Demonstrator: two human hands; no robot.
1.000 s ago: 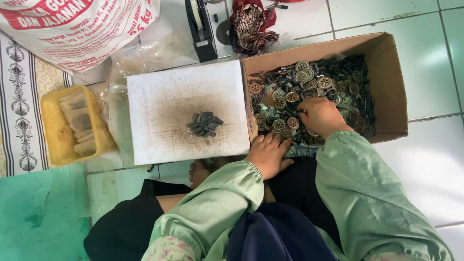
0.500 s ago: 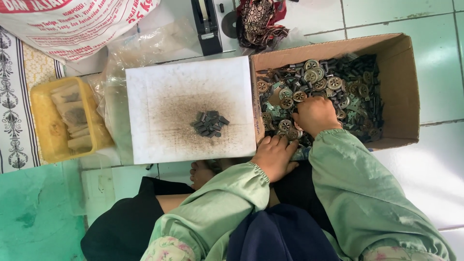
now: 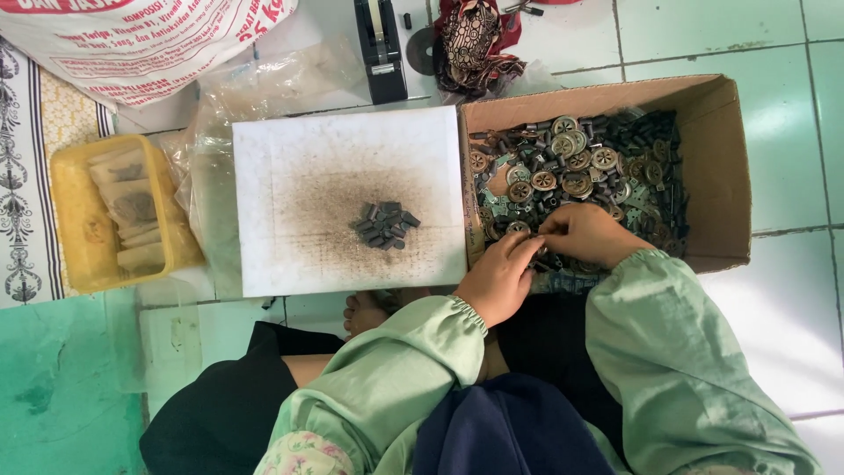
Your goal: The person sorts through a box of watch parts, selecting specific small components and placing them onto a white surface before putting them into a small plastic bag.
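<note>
Our left hand (image 3: 499, 280) and right hand (image 3: 585, 236) meet, fingers pinched narrow over small metal parts (image 3: 571, 171) inside the cardboard box (image 3: 716, 167); whether they hold one, we cannot tell.

cardboard box (image 3: 712, 158): matt brown paperboard
round parts (image 3: 571, 163): dull, tarnished metal
floor tiles (image 3: 774, 53): glossy ceramic
white board (image 3: 299, 176): matt, soot-stained

I can't see what my fingers (image 3: 538, 249) pinch; they hide it. The sack (image 3: 141, 40) at 11 o'clock is cut off by the edge.
</note>
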